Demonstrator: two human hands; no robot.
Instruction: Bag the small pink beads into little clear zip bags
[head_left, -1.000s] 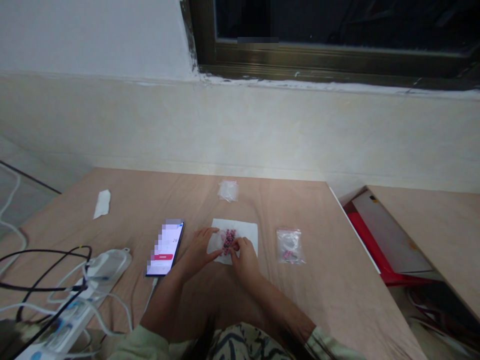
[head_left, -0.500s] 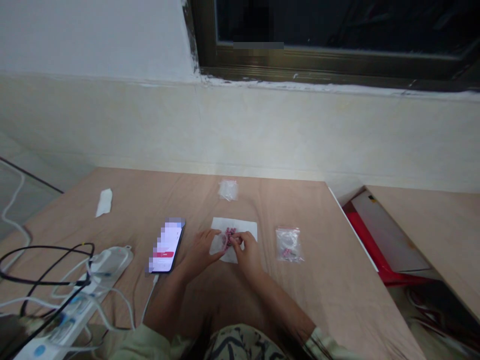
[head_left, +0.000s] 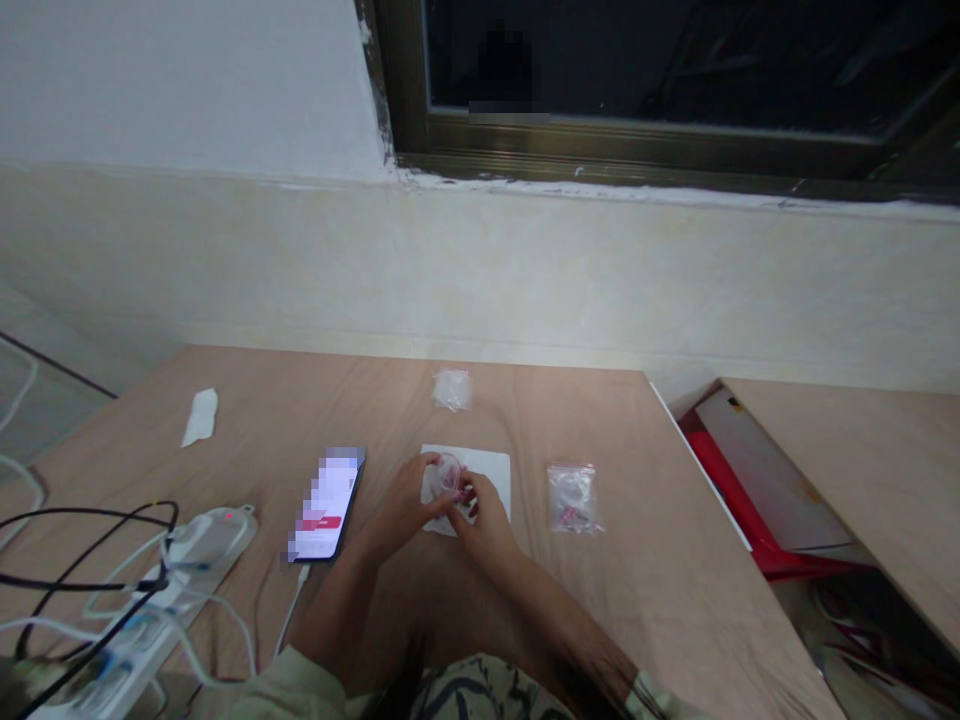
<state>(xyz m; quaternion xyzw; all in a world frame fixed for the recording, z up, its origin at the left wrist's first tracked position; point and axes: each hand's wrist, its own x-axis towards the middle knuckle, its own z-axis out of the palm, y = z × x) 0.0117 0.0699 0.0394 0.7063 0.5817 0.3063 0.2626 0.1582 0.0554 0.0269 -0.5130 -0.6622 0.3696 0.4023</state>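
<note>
A small clear round piece (head_left: pixel 450 472), like a little lid or dish with a pinkish tint, is held between the thumb and fingers of my left hand (head_left: pixel 409 500). Under it lies a white sheet of paper (head_left: pixel 495 470). My right hand (head_left: pixel 484 510) is closed at the round piece's right edge, fingertips pinched together. Small dark pink bits (head_left: pixel 466 492) show between its fingers; most of them are hidden by the hand, and what exactly it grips is not clear.
Right of the paper lies a clear zip bag (head_left: pixel 574 498) with pink bits inside; another clear bag (head_left: pixel 452 390) lies behind. A phone (head_left: pixel 330 505) on a charging cable is left, beside a power strip (head_left: pixel 199 550) with tangled cables. A white scrap (head_left: pixel 200 417) lies far left.
The clear round piece has come up and tilted into fuller view in my left hand. My right hand has moved in against it, and the pink bits are now mostly covered.
</note>
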